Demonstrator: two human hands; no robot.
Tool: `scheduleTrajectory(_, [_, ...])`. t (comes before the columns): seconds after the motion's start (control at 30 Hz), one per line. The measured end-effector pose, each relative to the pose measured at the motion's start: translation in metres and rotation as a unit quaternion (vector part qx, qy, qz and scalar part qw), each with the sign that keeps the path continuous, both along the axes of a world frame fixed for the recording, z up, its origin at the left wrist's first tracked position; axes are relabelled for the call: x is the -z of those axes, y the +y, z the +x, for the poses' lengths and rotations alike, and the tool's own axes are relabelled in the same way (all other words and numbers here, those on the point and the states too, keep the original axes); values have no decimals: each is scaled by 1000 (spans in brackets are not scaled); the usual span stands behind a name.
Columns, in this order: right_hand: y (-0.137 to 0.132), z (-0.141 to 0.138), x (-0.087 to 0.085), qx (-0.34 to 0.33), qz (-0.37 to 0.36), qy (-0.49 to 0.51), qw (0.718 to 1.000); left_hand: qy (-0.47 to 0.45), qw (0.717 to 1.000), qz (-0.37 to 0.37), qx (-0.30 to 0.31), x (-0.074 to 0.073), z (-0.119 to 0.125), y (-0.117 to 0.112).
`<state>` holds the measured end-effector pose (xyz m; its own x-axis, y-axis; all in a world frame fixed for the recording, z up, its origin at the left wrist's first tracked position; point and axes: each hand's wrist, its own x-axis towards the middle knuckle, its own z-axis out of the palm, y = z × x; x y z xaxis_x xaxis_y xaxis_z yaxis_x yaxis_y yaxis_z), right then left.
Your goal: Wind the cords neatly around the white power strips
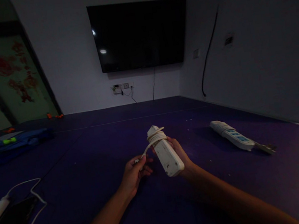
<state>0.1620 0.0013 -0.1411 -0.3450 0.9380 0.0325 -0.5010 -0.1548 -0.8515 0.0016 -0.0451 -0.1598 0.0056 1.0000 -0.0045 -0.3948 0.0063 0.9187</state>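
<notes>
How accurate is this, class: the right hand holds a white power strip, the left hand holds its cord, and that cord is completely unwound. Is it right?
The cord is not completely unwound: the head view shows several turns wrapped around one end of the white power strip. The rest stands: the right hand holds the strip and the left hand holds its cord.

Room beside the left hand [134, 172] and right hand [182, 156]
Passage is limited leftward by a white cable [39, 197], rightward by another power strip [234, 136].
</notes>
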Motion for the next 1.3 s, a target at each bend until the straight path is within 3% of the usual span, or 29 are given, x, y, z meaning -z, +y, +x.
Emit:
scheduleTrajectory(0.23, [-2, 3, -2, -18, 3, -25, 1000, -16, 998, 16, -58, 0, -2, 3])
scheduleTrajectory(0.5, [1, -2, 4, 32, 125, -99, 987, 0, 986, 61, -156, -9, -7, 3])
scheduleTrajectory(0.63, [2, -2, 12, 31, 206, -173, 963, 27, 969, 93, -226, -10, -12, 6])
scheduleTrajectory(0.7, [2, 0, 13, 27, 265, -244, 933, 31, 959, 100, -264, -10, -16, 9])
scheduleTrajectory(0.77, [1, 3, 13, 25, 326, -331, 885, 37, 949, 109, -294, -8, -20, 12])
scheduleTrajectory(0.9, [2, 11, 12, 11, 462, -466, 755, 47, 929, 122, -347, -4, -31, 20])
scheduleTrajectory(1.1, [10, 18, 15, 25, 634, -513, 579, 26, 903, 103, -416, -2, -55, 34])
scheduleTrajectory(1.2, [11, 22, 12, 62, 678, -511, 525, 42, 904, 83, -417, 3, -62, 40])
scheduleTrajectory(1.3, [9, 25, 9, 117, 684, -516, 503, 93, 909, 60, -403, 10, -64, 42])
